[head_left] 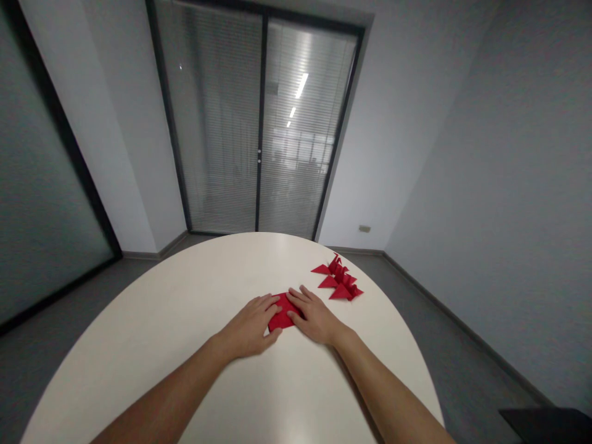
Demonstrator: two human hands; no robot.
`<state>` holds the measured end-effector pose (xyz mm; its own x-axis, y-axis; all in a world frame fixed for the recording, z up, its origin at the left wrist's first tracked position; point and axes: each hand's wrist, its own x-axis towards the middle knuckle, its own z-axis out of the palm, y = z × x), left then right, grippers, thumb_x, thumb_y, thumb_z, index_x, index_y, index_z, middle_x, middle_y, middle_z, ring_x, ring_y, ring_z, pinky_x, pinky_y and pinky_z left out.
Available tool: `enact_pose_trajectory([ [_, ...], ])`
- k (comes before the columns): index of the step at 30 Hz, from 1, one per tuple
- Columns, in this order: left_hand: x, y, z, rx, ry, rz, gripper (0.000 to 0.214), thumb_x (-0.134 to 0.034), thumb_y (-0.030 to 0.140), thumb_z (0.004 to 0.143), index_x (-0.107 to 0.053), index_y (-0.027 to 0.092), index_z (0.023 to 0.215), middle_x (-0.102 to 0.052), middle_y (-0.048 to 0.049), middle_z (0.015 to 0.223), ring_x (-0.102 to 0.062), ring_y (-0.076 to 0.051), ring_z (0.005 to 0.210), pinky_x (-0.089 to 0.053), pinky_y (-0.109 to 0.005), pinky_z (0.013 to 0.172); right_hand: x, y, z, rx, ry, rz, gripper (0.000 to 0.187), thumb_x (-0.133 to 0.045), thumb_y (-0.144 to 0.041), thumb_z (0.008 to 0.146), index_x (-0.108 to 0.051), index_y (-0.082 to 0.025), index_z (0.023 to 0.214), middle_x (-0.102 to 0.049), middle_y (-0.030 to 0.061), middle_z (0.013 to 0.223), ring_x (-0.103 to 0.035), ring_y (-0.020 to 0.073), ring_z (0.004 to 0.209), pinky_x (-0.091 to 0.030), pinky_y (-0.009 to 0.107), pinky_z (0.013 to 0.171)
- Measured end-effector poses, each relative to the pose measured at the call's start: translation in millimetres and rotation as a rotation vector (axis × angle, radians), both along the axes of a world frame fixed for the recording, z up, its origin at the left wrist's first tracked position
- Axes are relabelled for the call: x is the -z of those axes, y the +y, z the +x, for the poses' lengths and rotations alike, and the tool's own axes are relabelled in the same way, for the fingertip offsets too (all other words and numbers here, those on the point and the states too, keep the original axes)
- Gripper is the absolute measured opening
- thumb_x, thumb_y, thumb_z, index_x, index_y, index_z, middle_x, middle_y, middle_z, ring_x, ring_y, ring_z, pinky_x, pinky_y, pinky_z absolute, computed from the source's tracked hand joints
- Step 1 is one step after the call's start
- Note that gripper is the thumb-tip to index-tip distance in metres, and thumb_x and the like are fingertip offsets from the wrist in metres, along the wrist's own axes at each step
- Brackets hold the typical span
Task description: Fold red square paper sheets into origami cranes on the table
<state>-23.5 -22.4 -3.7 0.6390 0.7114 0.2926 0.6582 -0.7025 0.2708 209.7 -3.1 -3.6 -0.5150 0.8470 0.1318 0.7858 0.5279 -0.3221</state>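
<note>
A folded piece of red paper [283,313] lies flat on the white round table [185,320], between both my hands. My left hand [252,324] rests on its left side, fingers stretched over the paper and thumb under its lower edge. My right hand [314,316] lies flat on its right side, fingers extended and pressing the paper down. Part of the paper is hidden under my fingers.
A small cluster of folded red paper figures [340,282] sits on the table just beyond and right of my right hand. The table's far edge curves close behind them. Glass doors with blinds [259,123] stand past the table. A dark object [546,425] shows at the bottom right corner.
</note>
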Motion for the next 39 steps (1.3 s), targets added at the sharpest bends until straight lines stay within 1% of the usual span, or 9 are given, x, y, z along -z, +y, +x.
enact_pose_trajectory([
  [5, 4.9, 1.3, -0.1, -0.040, 0.050, -0.024, 0.053, -0.049, 0.041, 0.097, -0.049, 0.023, 0.146, -0.050, -0.0096, 0.153, -0.040, -0.030, 0.144, -0.031, -0.052, 0.119, -1.7, -0.3, 1.0, -0.006, -0.013, 0.006, 0.062, -0.044, -0.045, 0.101, -0.041, -0.013, 0.153, -0.037, 0.0122, 0.159, -0.019, 0.0339, 0.153, -0.023, 0.051, 0.124],
  [8, 7.7, 2.7, -2.6, -0.043, 0.069, -0.046, 0.052, -0.039, 0.045, 0.101, -0.047, 0.024, 0.148, -0.046, -0.0081, 0.155, -0.036, -0.029, 0.147, -0.029, -0.052, 0.119, -0.6, 1.2, 2.5, -0.035, -0.013, -0.019, 0.066, -0.045, -0.051, 0.100, -0.039, -0.016, 0.155, -0.033, 0.0118, 0.161, -0.015, 0.0347, 0.154, -0.021, 0.054, 0.123],
  [11, 9.7, 4.2, -6.9, -0.037, 0.089, -0.080, 0.050, -0.030, 0.037, 0.104, -0.045, 0.025, 0.150, -0.043, -0.0059, 0.158, -0.034, -0.026, 0.148, -0.027, -0.051, 0.120, 0.4, 2.4, 4.3, -0.037, -0.027, -0.054, 0.073, -0.046, -0.059, 0.097, -0.034, -0.019, 0.157, -0.029, 0.0111, 0.163, -0.011, 0.0366, 0.154, -0.018, 0.057, 0.123],
  [14, 10.8, 4.7, -10.4, -0.036, 0.118, -0.089, 0.051, -0.031, 0.032, 0.103, -0.040, 0.025, 0.153, -0.037, -0.0055, 0.161, -0.029, -0.025, 0.151, -0.023, -0.051, 0.122, -1.1, 2.3, 5.2, -0.040, -0.048, -0.073, 0.081, -0.048, -0.063, 0.095, -0.029, -0.017, 0.159, -0.026, 0.0122, 0.164, -0.008, 0.0381, 0.154, -0.016, 0.057, 0.123],
  [19, 10.9, 3.8, -12.2, -0.032, 0.136, -0.091, 0.055, -0.032, 0.041, 0.103, -0.032, 0.025, 0.157, -0.030, -0.0073, 0.164, -0.022, -0.027, 0.153, -0.019, -0.052, 0.123, -6.8, -0.4, 3.2, -0.113, -0.031, -0.059, 0.085, -0.056, -0.062, 0.091, -0.031, -0.017, 0.158, -0.025, 0.0132, 0.164, -0.009, 0.0367, 0.154, -0.017, 0.054, 0.124],
  [24, 3.6, 0.7, -11.5, -0.024, 0.130, -0.079, 0.057, -0.036, 0.045, 0.102, -0.034, 0.026, 0.156, -0.035, -0.0069, 0.162, -0.028, -0.029, 0.151, -0.020, -0.053, 0.122, -17.0, -4.7, -0.9, -0.217, 0.004, 0.010, 0.072, -0.062, -0.053, 0.090, -0.047, -0.018, 0.151, -0.040, 0.0140, 0.158, -0.024, 0.0345, 0.151, -0.021, 0.051, 0.123],
  [30, -4.2, 1.0, -9.7, -0.086, 0.041, -0.008, 0.054, -0.049, 0.048, 0.097, -0.050, 0.025, 0.146, -0.052, -0.0060, 0.151, -0.045, -0.031, 0.139, -0.029, -0.053, 0.118, -28.2, -7.0, -5.4, -0.284, 0.087, 0.137, 0.041, -0.063, -0.035, 0.093, -0.067, -0.021, 0.131, -0.065, 0.0117, 0.132, -0.054, 0.0293, 0.122, -0.042, 0.044, 0.107],
  [33, -5.3, 3.3, -10.2, -0.083, 0.014, 0.036, 0.050, -0.054, 0.045, 0.094, -0.057, 0.024, 0.139, -0.059, -0.0068, 0.145, -0.051, -0.032, 0.132, -0.031, -0.052, 0.116, -25.3, -5.6, -5.8, -0.287, 0.121, 0.132, 0.036, -0.063, -0.033, 0.094, -0.069, -0.021, 0.128, -0.068, 0.0115, 0.127, -0.058, 0.0275, 0.114, -0.046, 0.042, 0.101],
  [39, -6.8, 5.7, -11.4, -0.054, -0.024, 0.080, 0.048, -0.062, 0.045, 0.090, -0.062, 0.022, 0.132, -0.067, -0.0086, 0.131, -0.056, -0.031, 0.120, -0.038, -0.048, 0.109, -16.1, -2.6, -3.8, -0.264, 0.159, 0.128, 0.033, -0.059, -0.036, 0.097, -0.071, -0.021, 0.124, -0.068, 0.0113, 0.126, -0.060, 0.0273, 0.113, -0.046, 0.041, 0.100],
])
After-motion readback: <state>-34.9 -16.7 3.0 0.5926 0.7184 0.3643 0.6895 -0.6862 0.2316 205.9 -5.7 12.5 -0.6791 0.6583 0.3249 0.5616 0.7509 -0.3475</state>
